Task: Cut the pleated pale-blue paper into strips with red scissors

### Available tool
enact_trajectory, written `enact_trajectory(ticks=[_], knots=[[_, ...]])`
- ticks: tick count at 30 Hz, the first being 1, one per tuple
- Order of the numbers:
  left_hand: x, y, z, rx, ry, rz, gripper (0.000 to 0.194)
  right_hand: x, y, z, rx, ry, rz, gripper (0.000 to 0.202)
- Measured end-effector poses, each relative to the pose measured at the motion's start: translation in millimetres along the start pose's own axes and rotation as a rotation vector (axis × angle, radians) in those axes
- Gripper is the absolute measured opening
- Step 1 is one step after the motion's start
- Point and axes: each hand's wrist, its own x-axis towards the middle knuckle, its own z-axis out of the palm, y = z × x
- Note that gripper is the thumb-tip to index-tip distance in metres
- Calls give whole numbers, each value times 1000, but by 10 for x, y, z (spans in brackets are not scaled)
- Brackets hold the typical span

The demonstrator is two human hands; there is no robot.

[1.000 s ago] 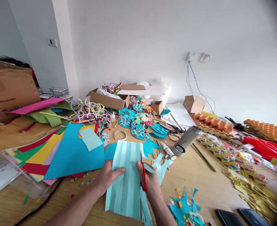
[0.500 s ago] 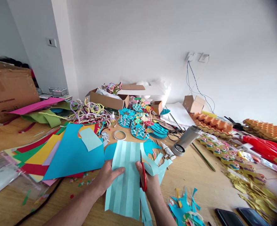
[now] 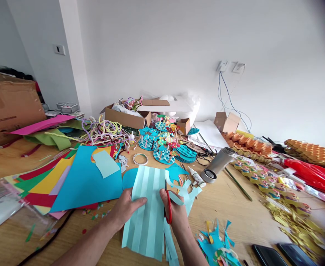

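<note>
A light turquoise sheet of paper [image 3: 148, 218], creased lengthwise into bands, is held upright over the table. My left hand [image 3: 127, 208] pinches its left side, thumb on the front. Red-handled scissors [image 3: 169, 210] are in my right hand [image 3: 176, 214], their blades along the sheet's right edge near the top. A narrow strip of the same paper [image 3: 183, 194] curls away to the right of the blades. More cut strips [image 3: 171, 245] hang or lie below my right hand; whether they are still attached is hidden.
Coloured paper sheets [image 3: 87, 184] are stacked at left. Behind stand a tape roll [image 3: 140, 159], blue paper decorations [image 3: 164, 154] and a glue bottle [image 3: 197, 177]. A metal flask [image 3: 220, 162] lies at right. Blue scraps [image 3: 216, 242] and two phones [image 3: 269, 255] sit at front right.
The curling strip has shifted and drooped slightly beside the scissors. Both hands keep nearly the same place, with the sheet's lower edge moved slightly left.
</note>
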Motion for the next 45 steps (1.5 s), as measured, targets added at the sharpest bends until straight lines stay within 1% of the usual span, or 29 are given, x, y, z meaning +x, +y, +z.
enact_trajectory(ticks=[7, 9, 13, 16, 20, 24, 27, 30, 35, 39, 45], knots=[[14, -41, -22, 15, -24, 25, 38, -13, -27, -18, -38, 40, -92, 42], [13, -42, -25, 13, -24, 22, 39, -7, -7, -14, -32, 43, -70, 42], [8, -26, -23, 4, -34, 5, 39, 4, 16, -10, 14, 10, -20, 42], [7, -17, -19, -2, -43, 1, 39, 0, 0, -10, 37, 11, -23, 43], [10, -22, -17, 0, -35, 7, 39, -16, -48, -7, 68, 0, 18, 42], [14, -30, -20, 11, -29, 16, 39, -35, -102, -1, 43, 38, -25, 42], [15, -38, -27, 11, -45, 23, 39, -44, -123, 1, 7, 58, -29, 43], [17, -43, -33, 18, -53, 25, 38, -47, -119, -4, -8, 60, -33, 44], [18, -38, -37, 36, -51, 37, 39, -33, -91, -18, -12, 68, -80, 43], [18, -38, -37, 26, -63, 19, 40, -15, -65, -14, -51, 73, -44, 43], [20, -36, -32, 34, -82, 27, 37, -7, -13, -5, -9, 52, -4, 41]])
